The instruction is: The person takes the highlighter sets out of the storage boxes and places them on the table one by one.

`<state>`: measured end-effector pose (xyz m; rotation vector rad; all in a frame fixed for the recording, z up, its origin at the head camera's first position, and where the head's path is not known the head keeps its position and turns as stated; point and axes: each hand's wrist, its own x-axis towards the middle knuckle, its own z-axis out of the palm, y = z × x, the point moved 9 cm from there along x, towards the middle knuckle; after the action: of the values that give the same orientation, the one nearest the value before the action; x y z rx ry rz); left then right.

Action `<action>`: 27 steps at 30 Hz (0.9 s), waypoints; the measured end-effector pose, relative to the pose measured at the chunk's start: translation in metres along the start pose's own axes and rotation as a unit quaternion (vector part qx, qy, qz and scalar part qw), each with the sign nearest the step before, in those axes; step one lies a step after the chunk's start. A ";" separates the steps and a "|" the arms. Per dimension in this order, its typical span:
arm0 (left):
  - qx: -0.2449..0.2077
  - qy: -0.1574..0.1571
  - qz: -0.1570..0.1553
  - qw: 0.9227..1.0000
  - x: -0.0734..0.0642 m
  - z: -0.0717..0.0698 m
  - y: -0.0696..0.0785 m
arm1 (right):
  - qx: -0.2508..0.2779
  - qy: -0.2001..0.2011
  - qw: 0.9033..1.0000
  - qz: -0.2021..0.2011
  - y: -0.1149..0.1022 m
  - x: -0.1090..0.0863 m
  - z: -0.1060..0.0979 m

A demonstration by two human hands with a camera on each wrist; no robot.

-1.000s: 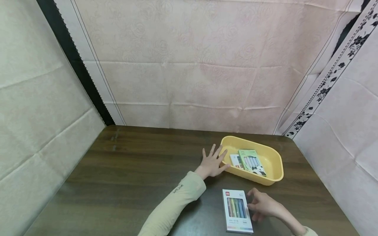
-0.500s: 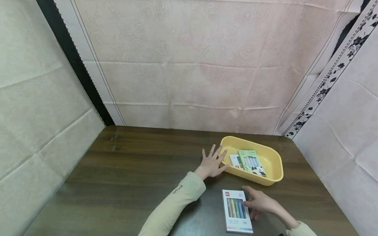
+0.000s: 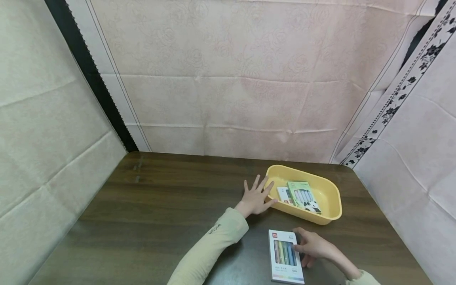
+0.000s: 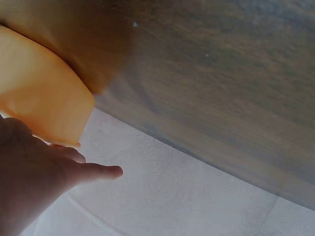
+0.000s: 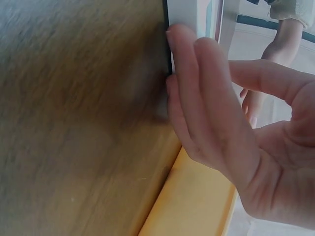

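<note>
A flat white box (image 3: 286, 256) lies on the table, a row of coloured pens or pencils showing in its window. My right hand (image 3: 313, 247) is at the box's right edge, thumb over its face and fingers (image 5: 216, 83) along its side in the right wrist view. My left hand (image 3: 253, 198) rests with spread fingers against the near left end of a yellow basket (image 3: 329, 202). Inside the basket lie a green box (image 3: 303, 196) with a panda picture and a smaller white box (image 3: 285, 194), partly covered by the green one.
The dark wooden table (image 3: 171, 213) ends at a pale cloth backdrop (image 3: 228, 99), with more cloth along both sides. The basket stands at the back right, beyond the white box.
My right hand has moved left onto the edge of the white box. The box has turned and shifted slightly towards me. The left hand and the basket have stayed nearly still.
</note>
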<state>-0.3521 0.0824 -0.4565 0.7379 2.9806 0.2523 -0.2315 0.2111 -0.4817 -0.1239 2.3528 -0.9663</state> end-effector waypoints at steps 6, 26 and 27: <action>-0.005 0.003 0.002 1.000 -0.001 -0.001 0.001 | 0.005 0.006 1.000 -0.024 -0.006 -0.005 -0.005; -0.005 0.005 0.005 1.000 -0.001 -0.002 0.001 | -0.010 0.063 0.988 -0.144 -0.041 -0.018 -0.049; -0.005 0.005 0.005 1.000 -0.001 -0.002 0.001 | -0.009 0.067 0.987 -0.146 -0.042 -0.018 -0.051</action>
<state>-0.3508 0.0825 -0.4539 0.7534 2.9844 0.2719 -0.2507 0.2171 -0.4160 -0.4334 2.5128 -1.1211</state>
